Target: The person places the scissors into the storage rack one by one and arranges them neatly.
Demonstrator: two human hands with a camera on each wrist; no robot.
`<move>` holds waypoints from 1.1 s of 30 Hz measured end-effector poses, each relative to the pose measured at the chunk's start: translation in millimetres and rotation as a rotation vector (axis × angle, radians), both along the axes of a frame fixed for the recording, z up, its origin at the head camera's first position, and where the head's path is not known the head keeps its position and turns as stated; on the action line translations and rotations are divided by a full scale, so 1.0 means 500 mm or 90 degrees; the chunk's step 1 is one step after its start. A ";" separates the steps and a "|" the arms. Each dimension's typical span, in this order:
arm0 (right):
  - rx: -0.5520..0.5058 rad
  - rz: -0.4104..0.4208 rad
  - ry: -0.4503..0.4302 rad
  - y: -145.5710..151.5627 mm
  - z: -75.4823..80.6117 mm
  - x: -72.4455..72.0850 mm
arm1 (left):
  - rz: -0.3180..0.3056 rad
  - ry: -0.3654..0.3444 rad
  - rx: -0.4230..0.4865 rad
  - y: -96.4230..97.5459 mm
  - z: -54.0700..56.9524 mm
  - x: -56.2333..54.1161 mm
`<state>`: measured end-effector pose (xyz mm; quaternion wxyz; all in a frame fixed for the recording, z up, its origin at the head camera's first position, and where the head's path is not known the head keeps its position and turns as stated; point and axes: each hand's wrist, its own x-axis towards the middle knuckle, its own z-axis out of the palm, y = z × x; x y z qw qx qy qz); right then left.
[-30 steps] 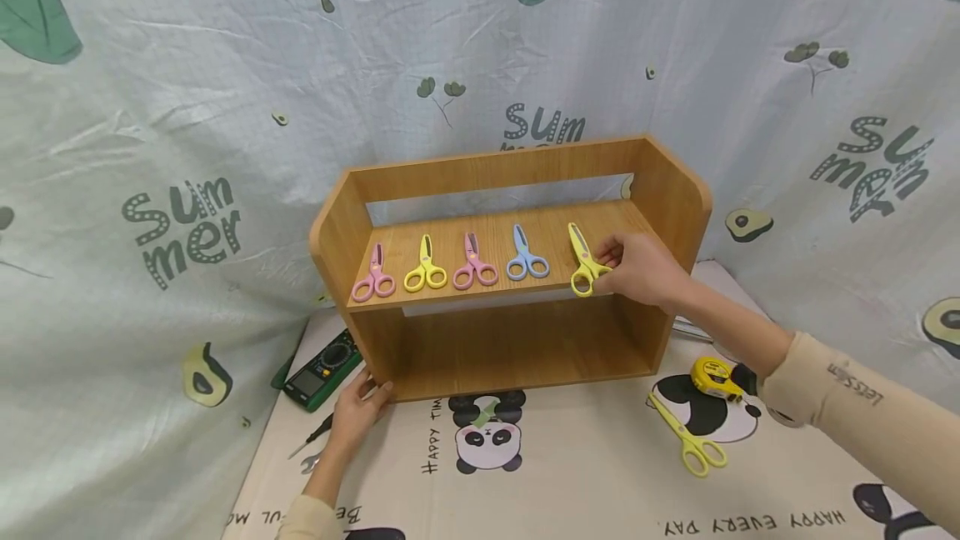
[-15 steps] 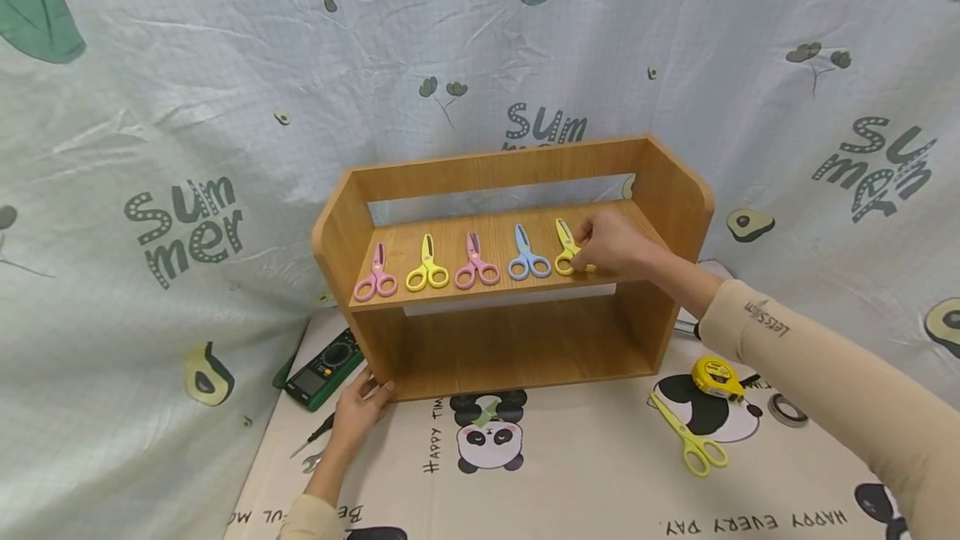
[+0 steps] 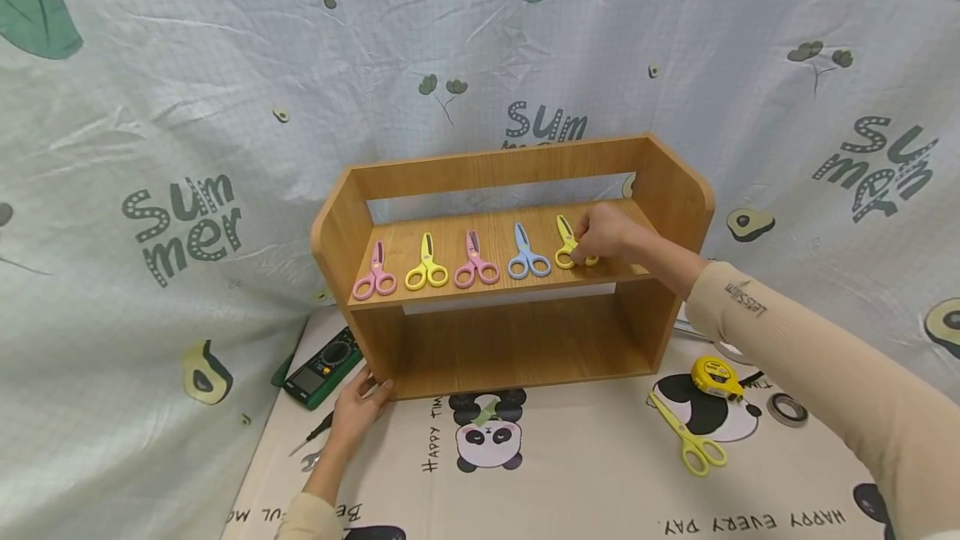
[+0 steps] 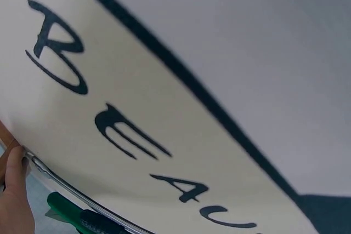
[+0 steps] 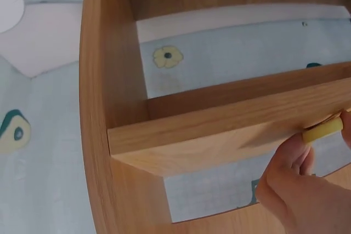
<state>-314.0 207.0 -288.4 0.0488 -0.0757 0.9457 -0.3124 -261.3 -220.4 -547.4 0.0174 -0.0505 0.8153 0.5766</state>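
A two-tier wooden shelf (image 3: 517,344) stands on the table. On its upper board lie pink scissors (image 3: 375,272), yellow scissors (image 3: 426,263), another pink pair (image 3: 474,261) and blue scissors (image 3: 527,252) in a row, blades toward the back. My right hand (image 3: 609,230) pinches the handle of a further pair of yellow scissors (image 3: 565,232) at the row's right end, covering part of it. In the right wrist view, fingers and thumb meet a yellow handle (image 5: 322,130) at the board's edge. My left hand (image 3: 358,411) grips the shelf's lower left corner; some fingertips are hidden behind it.
Left of the shelf lie a green multimeter (image 3: 322,369), a screwdriver (image 3: 311,433) and a wrench (image 3: 310,462). At the right are a yellow tape measure (image 3: 716,377), more yellow scissors (image 3: 690,437) and a tape roll (image 3: 787,409). A printed curtain (image 3: 465,48) hangs behind.
My right hand has moved left and toward the back with the yellow scissors, setting them on the board closer to the blue pair. The left hand has stayed at the corner.
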 end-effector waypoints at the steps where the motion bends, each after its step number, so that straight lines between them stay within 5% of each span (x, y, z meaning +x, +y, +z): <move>1: 0.006 -0.002 -0.003 0.000 0.001 -0.001 | -0.001 0.000 0.001 0.000 0.000 0.000; 24: 0.044 0.006 -0.055 0.001 0.011 0.009 | -0.002 0.008 -0.002 0.008 -0.003 0.005; 33: -0.015 0.004 -0.010 0.029 0.044 0.047 | -0.005 0.016 -0.002 0.001 -0.001 0.006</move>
